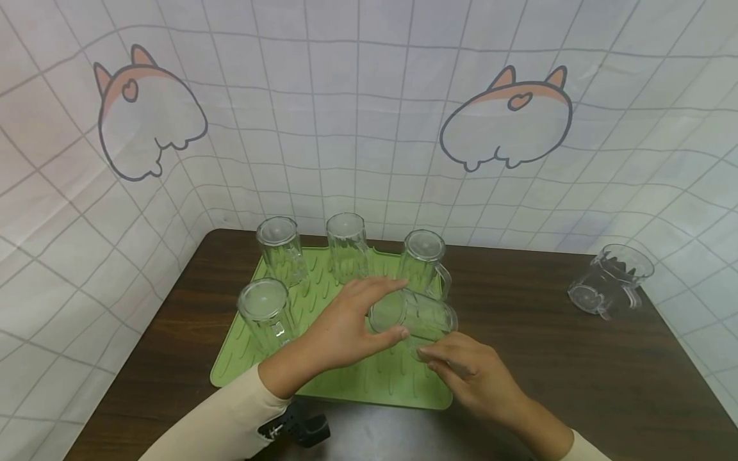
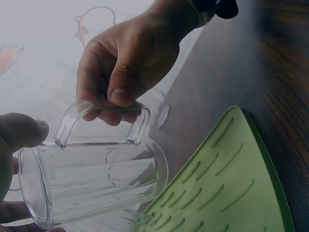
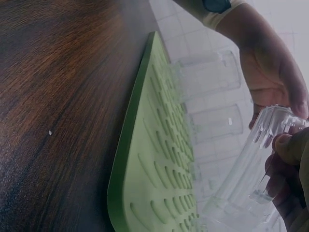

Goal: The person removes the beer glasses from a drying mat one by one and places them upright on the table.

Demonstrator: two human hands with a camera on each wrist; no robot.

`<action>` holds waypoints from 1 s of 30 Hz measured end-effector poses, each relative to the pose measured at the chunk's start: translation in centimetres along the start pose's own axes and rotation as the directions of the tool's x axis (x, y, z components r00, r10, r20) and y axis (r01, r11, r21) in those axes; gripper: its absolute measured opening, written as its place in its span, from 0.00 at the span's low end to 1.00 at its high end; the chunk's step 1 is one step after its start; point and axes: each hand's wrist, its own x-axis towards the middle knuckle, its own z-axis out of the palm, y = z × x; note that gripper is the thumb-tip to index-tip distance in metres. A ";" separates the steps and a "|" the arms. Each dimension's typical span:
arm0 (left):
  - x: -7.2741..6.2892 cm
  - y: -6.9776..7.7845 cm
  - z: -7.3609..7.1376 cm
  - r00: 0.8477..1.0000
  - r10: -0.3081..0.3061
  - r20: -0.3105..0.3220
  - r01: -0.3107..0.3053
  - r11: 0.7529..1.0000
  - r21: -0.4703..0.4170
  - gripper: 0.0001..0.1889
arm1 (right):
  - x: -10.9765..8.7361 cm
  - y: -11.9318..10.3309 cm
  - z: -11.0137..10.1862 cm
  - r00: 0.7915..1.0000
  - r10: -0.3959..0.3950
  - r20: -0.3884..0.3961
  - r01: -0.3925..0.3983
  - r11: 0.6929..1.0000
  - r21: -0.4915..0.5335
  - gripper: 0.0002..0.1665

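A clear glass mug point(image 1: 431, 317) is held sideways above the green drying mat point(image 1: 375, 387). My left hand point(image 1: 337, 326) grips one end of it, thumb on one side and fingers on the other, as the left wrist view shows. My right hand point(image 1: 481, 378) pinches the handle point(image 2: 99, 107) between thumb and fingers. Behind the held mug, a glass mug point(image 1: 423, 246) stands upside down on the mat. More upturned mugs stand along the mat's back and left: one mug point(image 1: 281, 243), another mug point(image 1: 348, 240) and a nearer mug point(image 1: 265, 307).
At the far right of the dark wooden table point(image 1: 536, 333), a clear mug point(image 1: 611, 282) stands with its mouth up. A white grid-patterned cloth point(image 1: 323, 128) with cartoon animals rises behind and at the sides.
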 end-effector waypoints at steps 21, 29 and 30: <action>0.1 0.0 0.3 0.993 -0.028 -0.110 0.024 0.999 -0.038 0.29 | 0.5 0.5 0.3 0.985 -0.136 -0.109 0.123 0.985 -0.120 0.14; 0.0 0.0 0.2 0.988 -0.056 -0.141 0.043 0.995 -0.093 0.29 | 0.5 0.4 0.2 0.970 -0.108 -0.219 0.062 0.976 -0.206 0.18; 0.0 -0.1 0.2 0.988 -0.060 -0.145 0.046 0.994 -0.097 0.29 | 0.4 0.4 0.2 0.968 -0.090 -0.234 0.036 0.974 -0.224 0.19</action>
